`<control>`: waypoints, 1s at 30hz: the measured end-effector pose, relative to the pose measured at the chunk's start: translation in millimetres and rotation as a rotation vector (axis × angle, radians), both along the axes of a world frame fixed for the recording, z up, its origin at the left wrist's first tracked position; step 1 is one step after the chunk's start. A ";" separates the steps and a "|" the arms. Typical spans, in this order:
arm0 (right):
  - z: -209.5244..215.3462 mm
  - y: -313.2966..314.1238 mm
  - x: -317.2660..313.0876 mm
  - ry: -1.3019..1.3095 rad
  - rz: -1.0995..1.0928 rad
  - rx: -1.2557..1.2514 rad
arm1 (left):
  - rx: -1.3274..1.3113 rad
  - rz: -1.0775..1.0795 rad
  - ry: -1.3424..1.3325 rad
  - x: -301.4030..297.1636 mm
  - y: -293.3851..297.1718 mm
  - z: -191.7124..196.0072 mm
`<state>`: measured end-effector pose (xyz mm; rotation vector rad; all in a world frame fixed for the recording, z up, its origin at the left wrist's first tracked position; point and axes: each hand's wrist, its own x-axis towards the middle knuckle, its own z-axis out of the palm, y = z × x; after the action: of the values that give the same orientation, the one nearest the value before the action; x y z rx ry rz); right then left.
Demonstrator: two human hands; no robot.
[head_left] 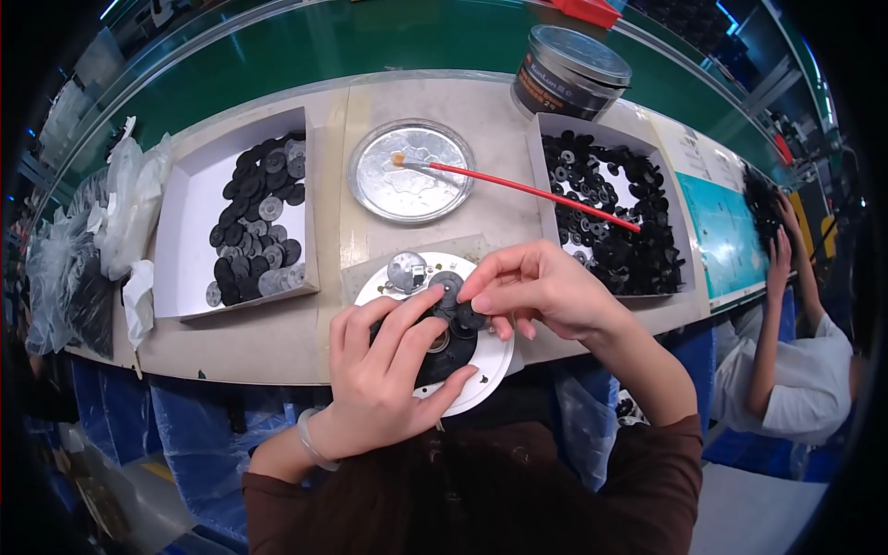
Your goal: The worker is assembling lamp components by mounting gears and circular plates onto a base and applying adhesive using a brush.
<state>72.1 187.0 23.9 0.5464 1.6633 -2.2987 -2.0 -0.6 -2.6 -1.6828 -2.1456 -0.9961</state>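
A white round plate [501,363] lies at the near edge of the table, with a black disc [453,356], dark grey gears and a small silver motor [405,271] on it. My left hand [384,375] rests over its left side, fingers spread, the index fingertip touching a grey gear [447,285]. From the right, my right hand [546,291] pinches a small black gear [471,317] between thumb and fingers, low over the plate beside the left fingertips. My fingers hide part of the gears.
A box of flat black and grey gears [236,301] stands left, another of small black gears [606,289] right. Between them a brush [527,190] lies across a round metal lid [407,205]. A tin [564,79] stands behind. At far right, a co-worker's hands [782,254] touch black parts.
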 end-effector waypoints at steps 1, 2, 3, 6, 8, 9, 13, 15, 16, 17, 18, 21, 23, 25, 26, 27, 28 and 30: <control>1.5 -0.6 0.1 0.000 0.004 0.024 | -0.001 -0.002 0.002 -0.1 0.1 0.2; 3.0 -1.1 0.3 0.000 0.007 0.049 | -0.002 -0.005 0.005 -0.1 0.0 0.2; 4.3 -1.7 0.2 0.000 0.008 0.049 | -0.002 -0.004 0.005 -0.1 -0.2 0.3; 9.8 -4.3 0.5 0.013 0.034 0.140 | -0.002 -0.007 0.001 -0.2 -0.4 0.1; 16.6 -6.9 2.0 0.023 0.046 0.336 | 0.000 -0.007 -0.002 -0.5 0.6 -0.6; 20.2 -6.6 2.9 0.023 0.048 0.335 | -0.001 -0.004 -0.003 -0.4 -0.1 -0.7; 35.9 10.2 13.6 0.153 -0.086 0.655 | 0.015 -0.015 -0.030 -1.0 -0.9 -1.5; 42.5 25.8 20.2 0.228 -0.206 0.852 | 0.012 -0.023 -0.023 -0.5 -0.5 0.3; 44.4 35.1 22.6 0.270 -0.287 0.967 | -0.015 -0.018 0.027 -0.5 -0.1 0.3; 42.7 48.7 23.3 0.247 -0.328 1.172 | -0.042 -0.012 0.077 -0.6 0.1 0.1; 41.5 63.0 22.5 0.217 -0.378 1.309 | -0.041 -0.020 0.077 0.3 0.3 1.1; 31.3 104.7 10.4 0.028 -0.334 1.506 | -0.052 -0.020 0.083 -0.1 0.0 0.0; 20.7 124.2 3.4 0.020 -0.157 1.410 | -0.046 -0.036 0.083 -0.3 0.9 0.2; 8.7 132.0 -9.2 0.013 -0.102 1.380 | -0.038 -0.032 0.078 -0.2 0.6 0.1; 4.1 133.1 -14.2 0.002 -0.046 1.351 | -0.037 -0.036 0.078 0.0 1.1 0.7; 0.6 132.5 -18.4 0.000 -0.048 1.350 | -0.052 -0.044 0.063 0.4 0.8 2.5; -2.5 131.6 -22.3 -0.036 -0.011 1.428 | -0.068 -0.053 0.047 0.5 1.1 3.8; -4.1 130.5 -26.8 -0.070 0.033 1.501 | -0.070 -0.051 0.048 0.6 1.6 4.6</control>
<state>45.3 317.5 19.8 0.7549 3.0091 -0.5665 -1.4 0.9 2.0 -1.7829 -2.1404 -0.8941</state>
